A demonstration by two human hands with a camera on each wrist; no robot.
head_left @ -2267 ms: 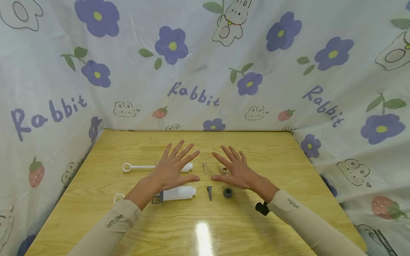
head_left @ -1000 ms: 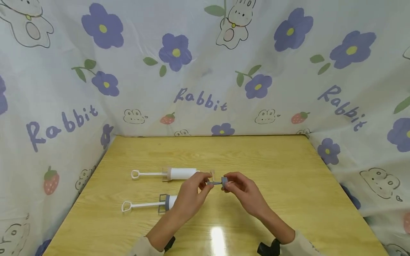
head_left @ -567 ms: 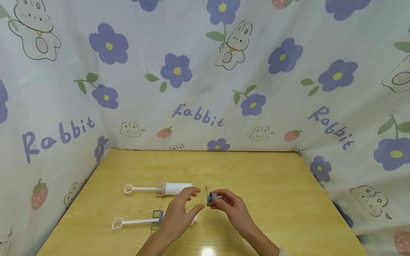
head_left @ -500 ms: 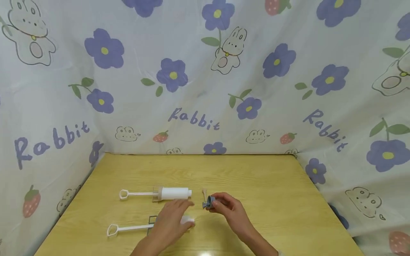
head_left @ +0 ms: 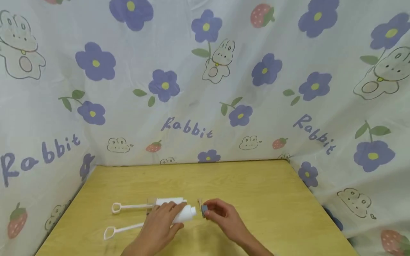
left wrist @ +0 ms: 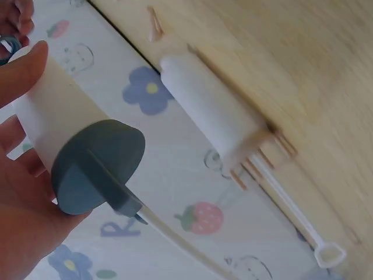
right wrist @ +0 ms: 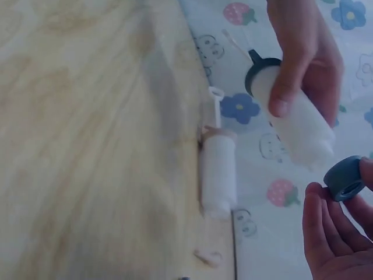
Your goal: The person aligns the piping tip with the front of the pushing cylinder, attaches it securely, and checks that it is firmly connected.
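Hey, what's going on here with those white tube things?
A person's left hand is holding one white tube that has a blue-grey collar and a long white handle. Their right hand pinches a little blue-grey cap close to the tube's tip, but it isn't on. A second white tube with beige fittings lies on the table, and a small beige nozzle lies just past its tip.
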